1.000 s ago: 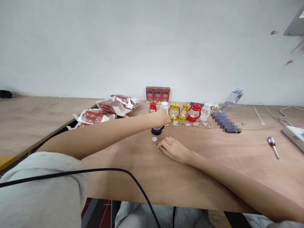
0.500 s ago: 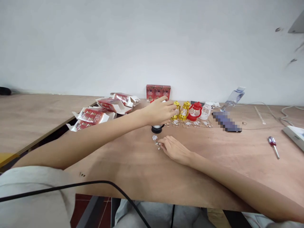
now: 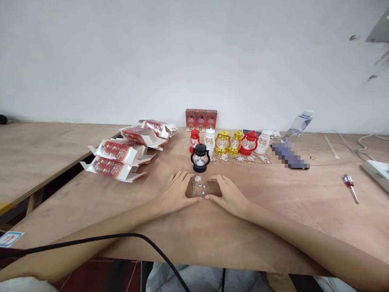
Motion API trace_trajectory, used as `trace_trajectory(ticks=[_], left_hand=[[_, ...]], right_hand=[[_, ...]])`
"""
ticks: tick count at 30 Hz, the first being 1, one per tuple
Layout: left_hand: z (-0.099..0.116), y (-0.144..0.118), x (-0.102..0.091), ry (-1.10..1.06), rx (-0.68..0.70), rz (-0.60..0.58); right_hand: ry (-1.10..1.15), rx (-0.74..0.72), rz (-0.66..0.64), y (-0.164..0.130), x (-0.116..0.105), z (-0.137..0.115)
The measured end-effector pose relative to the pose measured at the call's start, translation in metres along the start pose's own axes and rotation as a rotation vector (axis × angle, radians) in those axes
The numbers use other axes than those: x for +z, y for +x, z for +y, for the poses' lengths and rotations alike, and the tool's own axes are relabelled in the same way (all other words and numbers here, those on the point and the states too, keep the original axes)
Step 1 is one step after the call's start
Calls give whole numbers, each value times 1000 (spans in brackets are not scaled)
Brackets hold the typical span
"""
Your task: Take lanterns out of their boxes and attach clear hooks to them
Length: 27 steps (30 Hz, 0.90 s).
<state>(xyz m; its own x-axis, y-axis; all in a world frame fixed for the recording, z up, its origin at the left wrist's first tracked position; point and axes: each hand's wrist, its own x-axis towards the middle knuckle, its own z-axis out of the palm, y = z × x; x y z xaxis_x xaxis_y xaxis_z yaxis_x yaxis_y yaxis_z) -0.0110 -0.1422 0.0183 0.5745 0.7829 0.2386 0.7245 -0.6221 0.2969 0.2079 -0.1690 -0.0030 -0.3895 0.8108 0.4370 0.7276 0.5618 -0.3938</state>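
Observation:
My left hand (image 3: 176,191) and my right hand (image 3: 231,195) rest on the table, fingers apart, thumb tips nearly meeting. They frame a small group of parts: a white paper-like piece (image 3: 197,179), several small round silvery pieces like button cells (image 3: 203,192) and a thin bent metal wire (image 3: 193,187). Whether a fingertip touches the wire is hard to make out. Just beyond stands a black miniature lantern (image 3: 200,159), upright. Behind it is a row of small lanterns: red (image 3: 194,138), white (image 3: 209,140), gold (image 3: 223,142) and more to the right.
Opened red-and-white boxes (image 3: 114,150) lie at the left. Red boxes (image 3: 201,119) stand by the wall. Bent wires and small parts (image 3: 238,159) lie before the lanterns. On the right are a phone (image 3: 281,152), a tilted water bottle (image 3: 298,126) and a screwdriver (image 3: 349,184).
My left hand has come down from the lantern row to the left side of the small parts, uncovering the black lantern. My right hand has drawn back slightly and spread its fingers.

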Motion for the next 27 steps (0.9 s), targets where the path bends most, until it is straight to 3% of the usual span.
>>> trace_trajectory(ticks=[4,13,16,18,20,22,24,27], left_hand=[[-4,4,3,57,-117,-16],[-13,10,0,124,-157,-5],[-12,8,0,138,-102,108],[-6,6,1,123,44,157],[5,7,2,80,272,111],[19,9,6,28,496,-3],[33,14,13,-20,626,-128],[44,21,23,-79,647,-279]], right_hand=[[0,14,-10,8,5,4],[13,-23,1,26,17,17],[-9,-111,150,27,10,15],[-44,-199,330,39,-5,14],[-121,-243,491,66,-27,16],[-233,-196,556,108,-52,24],[-337,-121,495,158,-72,40],[-475,36,251,227,-86,74]])
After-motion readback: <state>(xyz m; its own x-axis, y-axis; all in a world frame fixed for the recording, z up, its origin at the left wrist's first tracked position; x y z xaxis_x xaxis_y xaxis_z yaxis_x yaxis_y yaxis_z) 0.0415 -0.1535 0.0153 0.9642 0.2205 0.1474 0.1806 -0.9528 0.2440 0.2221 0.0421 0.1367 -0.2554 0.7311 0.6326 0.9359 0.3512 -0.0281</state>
